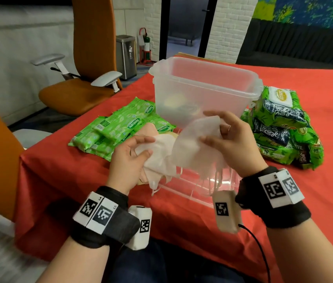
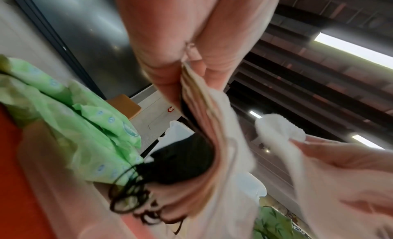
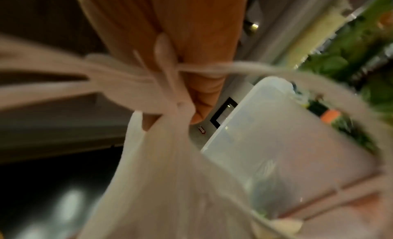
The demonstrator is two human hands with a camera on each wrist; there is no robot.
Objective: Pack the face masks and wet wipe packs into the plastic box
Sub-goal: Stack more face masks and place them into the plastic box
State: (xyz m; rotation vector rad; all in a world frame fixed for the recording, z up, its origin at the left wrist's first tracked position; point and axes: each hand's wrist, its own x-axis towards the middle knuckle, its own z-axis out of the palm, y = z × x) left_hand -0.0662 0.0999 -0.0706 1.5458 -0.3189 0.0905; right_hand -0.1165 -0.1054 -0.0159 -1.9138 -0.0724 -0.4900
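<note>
Two hands up over the worktop point(image 1: 202, 221), red cloth on it. Left hand point(image 1: 127, 158) has its grip pinched on a stack of face masks point(image 1: 157, 160): pale ones plus at least one black mask point(image 2: 182, 160), which only the left wrist view shows; exact count unreadable, edges blur together. Right hand point(image 1: 228, 139) grips one white mask point(image 1: 196, 139) held apart from the stack, ear loops hanging below; in the right wrist view the loops cross the fingers point(image 3: 204, 98), badly smeared. One clear plastic box point(image 1: 206, 86) stands open just behind the hands, something yellowish and dark at its bottom, can't make out what through the wall. One clear flat lid point(image 1: 202, 190) lies under the hands, mostly covered by them. Light-green wet wipe packs point(image 1: 120, 129) piled left of the box: at least five, overlap hides the rest. Dark-green wipe packs point(image 1: 282, 127) heaped right of the box, touching it; about four, uncertain. Two orange chairs point(image 1: 88, 58), the near one cut off at the frame edge.
</note>
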